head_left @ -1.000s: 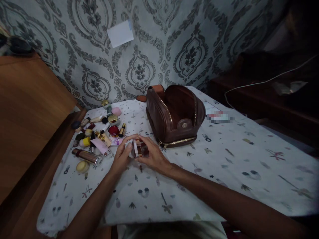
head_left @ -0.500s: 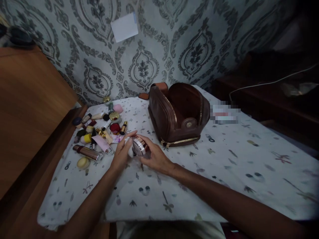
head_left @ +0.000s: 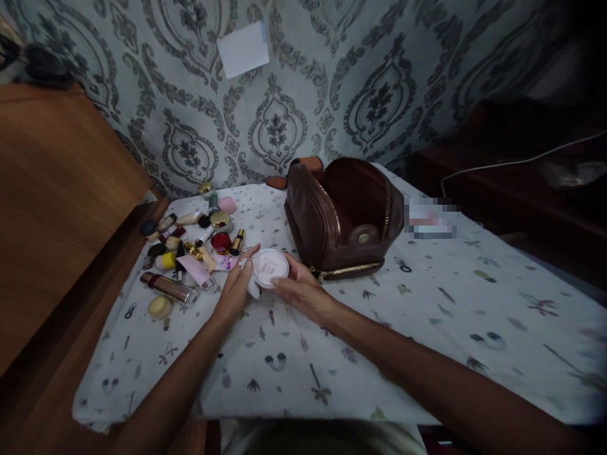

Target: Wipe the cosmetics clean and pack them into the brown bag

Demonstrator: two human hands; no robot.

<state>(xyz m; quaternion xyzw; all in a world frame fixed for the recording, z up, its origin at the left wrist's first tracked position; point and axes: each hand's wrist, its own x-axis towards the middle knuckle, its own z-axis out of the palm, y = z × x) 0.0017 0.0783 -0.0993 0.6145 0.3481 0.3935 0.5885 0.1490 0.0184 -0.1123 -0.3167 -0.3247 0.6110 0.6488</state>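
My right hand point(head_left: 307, 296) grips a round cosmetic container point(head_left: 271, 266) by its edge, with a flat white face carrying faint print turned up towards me. Against the container's left side, my left hand point(head_left: 231, 289) is closed on a white wipe or tissue point(head_left: 253, 289), its index finger reaching past the rim. Close behind the hands lie a dark red jar point(head_left: 220, 242), a small black-and-gold bottle point(head_left: 238, 242) and a pale pink tube point(head_left: 197, 270).
A brown leather bag point(head_left: 310, 221) stands unzipped and gaping, right of the cosmetics. At left are a rose-gold tube point(head_left: 169, 288), a yellowish round jar point(head_left: 160, 307) and a pink sponge point(head_left: 227, 205). A wooden cabinet point(head_left: 61, 202) borders the cloth-covered table point(head_left: 379, 373).
The round container has tilted in my hands. Its shiny metallic side faced me before, and now its flat white printed face does.
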